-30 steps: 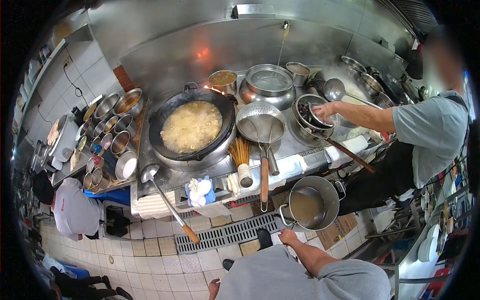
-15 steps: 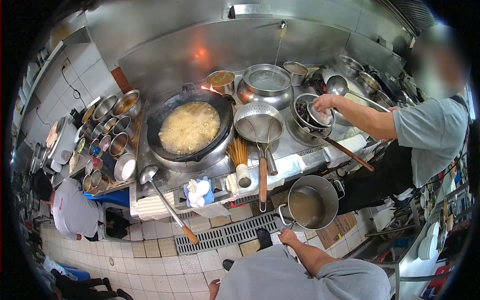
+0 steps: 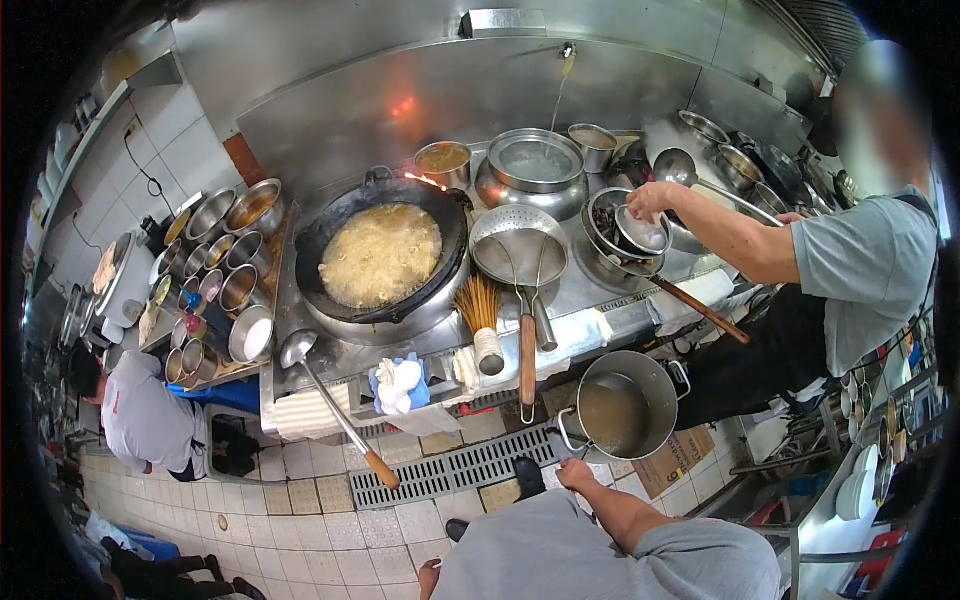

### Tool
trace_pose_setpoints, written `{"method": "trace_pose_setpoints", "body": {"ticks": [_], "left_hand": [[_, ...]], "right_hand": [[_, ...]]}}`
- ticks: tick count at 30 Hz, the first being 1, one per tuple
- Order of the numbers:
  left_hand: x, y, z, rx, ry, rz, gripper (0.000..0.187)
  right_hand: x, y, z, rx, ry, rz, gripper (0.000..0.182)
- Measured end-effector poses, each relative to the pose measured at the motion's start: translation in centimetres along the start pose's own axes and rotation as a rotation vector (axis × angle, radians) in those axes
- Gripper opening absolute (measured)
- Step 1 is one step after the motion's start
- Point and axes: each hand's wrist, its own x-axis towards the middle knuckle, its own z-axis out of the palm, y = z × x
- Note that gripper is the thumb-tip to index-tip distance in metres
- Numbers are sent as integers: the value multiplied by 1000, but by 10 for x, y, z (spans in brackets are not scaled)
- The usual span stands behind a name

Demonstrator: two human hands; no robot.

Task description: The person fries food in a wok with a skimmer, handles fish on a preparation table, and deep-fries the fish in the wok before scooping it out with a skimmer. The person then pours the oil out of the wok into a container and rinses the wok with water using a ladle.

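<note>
My right hand (image 3: 574,474) is just below the looped handle of a large steel pot (image 3: 645,448) holding murky liquid. Its fingers are curled, and what they hold, if anything, is too small to make out. Only part of my left hand (image 3: 429,577) shows beside my grey shirt; its fingers are hidden. Ahead, a black wok (image 3: 312,262) sits on the range with pale food bubbling in yellowish liquid (image 3: 382,250). A ladle (image 3: 335,410) with a wooden handle rests over the front edge. A perforated strainer (image 3: 520,217) and a bamboo brush (image 3: 479,300) lie right of the wok.
A co-worker (image 3: 860,250) at the right holds a small bowl (image 3: 645,235) over a strainer of dark food and a ladle (image 3: 675,167). Steel containers (image 3: 240,287) crowd the left side. Another person (image 3: 150,410) bends at the left. A floor grate (image 3: 450,470) runs below the range.
The person at the left has shifted slightly, and the co-worker's hand with the small bowl has moved a little. Flame by the wok's rim has changed shape. My hands stay put.
</note>
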Motion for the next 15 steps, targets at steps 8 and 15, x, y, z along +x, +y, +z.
{"method": "trace_pose_setpoints", "body": {"ticks": [8,15], "left_hand": [[5,4,6,129,-35,-16,28],[11,-16,11,130,-45,133,27]], "right_hand": [[-16,-17,-29,96,-148,129,34],[-5,-3,-7,52,-89,17,34]]}}
